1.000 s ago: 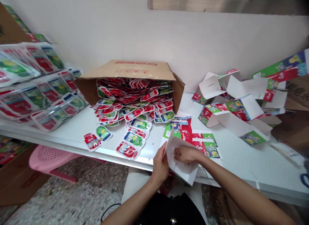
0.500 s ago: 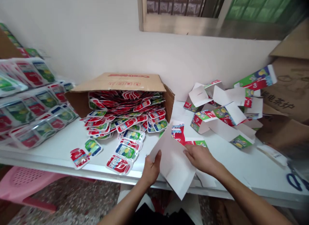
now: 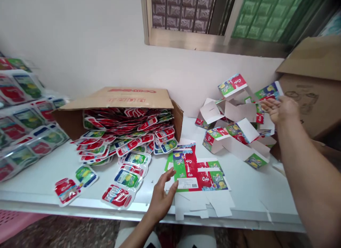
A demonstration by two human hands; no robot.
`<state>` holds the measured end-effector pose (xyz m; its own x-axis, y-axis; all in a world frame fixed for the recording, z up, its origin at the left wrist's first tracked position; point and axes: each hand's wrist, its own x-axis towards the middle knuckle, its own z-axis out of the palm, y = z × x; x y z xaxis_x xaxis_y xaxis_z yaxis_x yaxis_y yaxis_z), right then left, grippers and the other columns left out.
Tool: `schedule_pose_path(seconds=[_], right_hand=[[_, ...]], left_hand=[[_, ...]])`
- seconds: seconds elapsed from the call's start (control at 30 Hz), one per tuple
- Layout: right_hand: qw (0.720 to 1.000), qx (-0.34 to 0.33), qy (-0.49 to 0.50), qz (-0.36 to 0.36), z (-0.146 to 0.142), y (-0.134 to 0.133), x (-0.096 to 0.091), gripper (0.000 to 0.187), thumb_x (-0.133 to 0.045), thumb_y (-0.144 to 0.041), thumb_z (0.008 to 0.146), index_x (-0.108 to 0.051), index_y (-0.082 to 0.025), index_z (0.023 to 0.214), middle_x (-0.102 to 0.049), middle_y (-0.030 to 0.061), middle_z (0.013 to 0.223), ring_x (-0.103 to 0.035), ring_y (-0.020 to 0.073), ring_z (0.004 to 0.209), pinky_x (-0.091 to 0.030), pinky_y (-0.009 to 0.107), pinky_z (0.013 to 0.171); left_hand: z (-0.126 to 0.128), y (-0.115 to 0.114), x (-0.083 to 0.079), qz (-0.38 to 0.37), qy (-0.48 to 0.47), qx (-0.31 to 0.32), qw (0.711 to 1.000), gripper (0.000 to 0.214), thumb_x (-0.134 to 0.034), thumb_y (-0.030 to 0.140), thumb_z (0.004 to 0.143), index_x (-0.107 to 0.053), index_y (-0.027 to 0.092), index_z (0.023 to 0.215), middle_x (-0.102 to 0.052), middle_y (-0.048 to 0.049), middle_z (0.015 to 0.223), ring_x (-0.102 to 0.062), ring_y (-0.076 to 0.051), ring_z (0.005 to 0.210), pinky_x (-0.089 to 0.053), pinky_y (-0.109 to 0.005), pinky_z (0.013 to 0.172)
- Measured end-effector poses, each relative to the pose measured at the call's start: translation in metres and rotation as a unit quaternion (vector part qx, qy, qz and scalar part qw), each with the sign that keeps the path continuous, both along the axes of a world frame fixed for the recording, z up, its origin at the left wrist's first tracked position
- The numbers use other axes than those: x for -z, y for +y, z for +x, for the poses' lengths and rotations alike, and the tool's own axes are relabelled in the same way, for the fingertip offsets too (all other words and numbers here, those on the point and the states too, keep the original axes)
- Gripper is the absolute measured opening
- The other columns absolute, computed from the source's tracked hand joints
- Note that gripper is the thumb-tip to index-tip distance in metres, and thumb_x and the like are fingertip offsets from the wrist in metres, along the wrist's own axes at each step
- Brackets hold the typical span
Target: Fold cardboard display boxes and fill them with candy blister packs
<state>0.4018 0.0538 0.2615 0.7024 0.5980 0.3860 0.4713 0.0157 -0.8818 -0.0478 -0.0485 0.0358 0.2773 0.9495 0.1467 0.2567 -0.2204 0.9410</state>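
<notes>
My left hand is at the left edge of the flat carton blanks, thumb and fingers apart. The blanks are printed red and green with Cola and Sprite, and their white flaps reach toward the table's front edge. My right hand is stretched out over the right side of a pile of folded cartons, its fingers open and holding nothing. One folded carton shows at the top of the pile, tilted, with its printed side up; whether it rests there or is falling I cannot tell.
A cardboard box lies on its side, spilling can-shaped packets onto the white table. Strips of similar packets are stacked at left. A large carton stands at right, and a pink chair is below left.
The white-sided carton has left my hands, and another folded carton shows on top of the pile. My right hand has moved right and away; my left is now beside the flat blanks.
</notes>
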Motion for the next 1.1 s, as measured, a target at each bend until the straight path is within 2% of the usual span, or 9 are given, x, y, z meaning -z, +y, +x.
schedule_pose_path(seconds=[0.1, 0.27, 0.37, 0.43, 0.63, 0.77, 0.93, 1.03, 1.1], right_hand=[[0.993, -0.051, 0.008, -0.103, -0.014, -0.005, 0.048, 0.036, -0.031, -0.02, 0.093, -0.045, -0.007, 0.123, -0.058, 0.0232, 0.118, -0.058, 0.0039, 0.063, -0.047, 0.021, 0.062], [0.92, -0.205, -0.05, -0.329, -0.086, -0.051, 0.183, 0.025, -0.056, -0.035, 0.081, -0.065, -0.015, 0.093, -0.07, 0.0097, 0.091, -0.064, 0.0159, 0.069, -0.05, 0.028, 0.065], [0.875, -0.214, -0.131, -0.414, -0.122, -0.076, 0.241, 0.035, -0.06, -0.036, 0.076, -0.065, -0.014, 0.103, -0.068, 0.0143, 0.101, -0.063, 0.0273, 0.091, -0.048, 0.039, 0.08], [0.853, -0.2, -0.187, -0.445, -0.137, -0.084, 0.262, 0.044, -0.058, -0.036, 0.076, -0.062, -0.011, 0.112, -0.063, 0.0191, 0.111, -0.056, 0.0335, 0.105, -0.043, 0.045, 0.088], [0.812, -0.191, -0.295, -0.466, -0.151, -0.082, 0.274, 0.052, -0.052, -0.04, 0.081, -0.053, -0.013, 0.126, -0.059, 0.0181, 0.115, -0.052, 0.0325, 0.11, -0.039, 0.044, 0.09], [0.818, -0.172, -0.315, -0.449, -0.149, -0.082, 0.275, 0.055, -0.051, -0.039, 0.082, -0.049, -0.01, 0.128, -0.056, 0.0184, 0.12, -0.048, 0.0308, 0.115, -0.037, 0.041, 0.094], [0.837, -0.154, -0.311, -0.423, -0.159, -0.091, 0.257, 0.059, -0.043, -0.05, 0.085, -0.051, -0.01, 0.128, -0.052, 0.0194, 0.126, -0.044, 0.0334, 0.119, -0.035, 0.045, 0.097], [0.851, -0.288, -0.247, -0.364, -0.183, -0.106, 0.227, 0.064, -0.04, -0.057, 0.086, -0.042, -0.018, 0.137, -0.045, 0.0138, 0.138, -0.04, 0.0301, 0.127, -0.033, 0.045, 0.103], [0.816, -0.428, -0.199, -0.334, -0.203, -0.118, 0.206, 0.07, -0.044, -0.06, 0.085, -0.032, -0.024, 0.144, -0.036, 0.0091, 0.147, -0.034, 0.0272, 0.133, -0.031, 0.044, 0.107]], left_hand=[[-0.002, 0.003, 0.026, 0.036, 0.11, -0.028, 0.993, 0.044, -0.047, 0.042, 0.089, -0.049, 0.019, 0.127, -0.06, -0.0112, 0.12, -0.055, -0.024, 0.111, -0.044, -0.04, 0.095], [-0.006, 0.006, 0.057, 0.071, 0.361, -0.041, 0.929, 0.073, -0.064, 0.053, 0.073, -0.047, 0.012, 0.131, -0.049, -0.019, 0.134, -0.041, -0.036, 0.124, -0.03, -0.05, 0.103], [-0.004, 0.004, 0.06, 0.074, 0.401, -0.031, 0.913, 0.073, -0.066, 0.053, 0.072, -0.048, 0.015, 0.131, -0.043, -0.0179, 0.139, -0.036, -0.036, 0.128, -0.025, -0.049, 0.106], [-0.001, 0.002, 0.058, 0.064, 0.395, -0.044, 0.916, 0.066, -0.065, 0.047, 0.074, -0.049, 0.017, 0.13, -0.044, -0.0165, 0.138, -0.037, -0.034, 0.125, -0.027, -0.046, 0.104], [0.01, 0.01, 0.047, -0.033, 0.27, -0.119, 0.955, 0.032, -0.067, 0.03, 0.071, -0.063, 0.018, 0.101, -0.05, -0.0126, 0.123, -0.038, -0.032, 0.118, -0.029, -0.044, 0.099], [0.012, 0.017, 0.038, -0.088, 0.172, -0.164, 0.967, 0.016, -0.072, 0.022, 0.063, -0.059, 0.016, 0.068, -0.052, -0.0113, 0.111, -0.037, -0.033, 0.118, -0.026, -0.047, 0.1], [0.011, 0.02, 0.013, -0.145, 0.041, -0.162, 0.975, 0.022, -0.065, 0.033, 0.07, -0.048, 0.019, 0.068, -0.055, -0.0042, 0.086, -0.051, -0.025, 0.099, -0.038, -0.039, 0.09], [0.012, 0.025, -0.005, -0.22, -0.066, -0.124, 0.965, 0.033, -0.056, 0.05, 0.076, -0.041, 0.021, 0.069, -0.05, 0.0029, 0.062, -0.054, -0.015, 0.061, -0.044, -0.029, 0.063], [0.012, 0.029, -0.014, -0.264, -0.13, -0.104, 0.95, 0.04, -0.058, 0.057, 0.071, -0.04, 0.021, 0.07, -0.048, 0.0052, 0.056, -0.049, -0.012, 0.049, -0.041, -0.025, 0.052]])
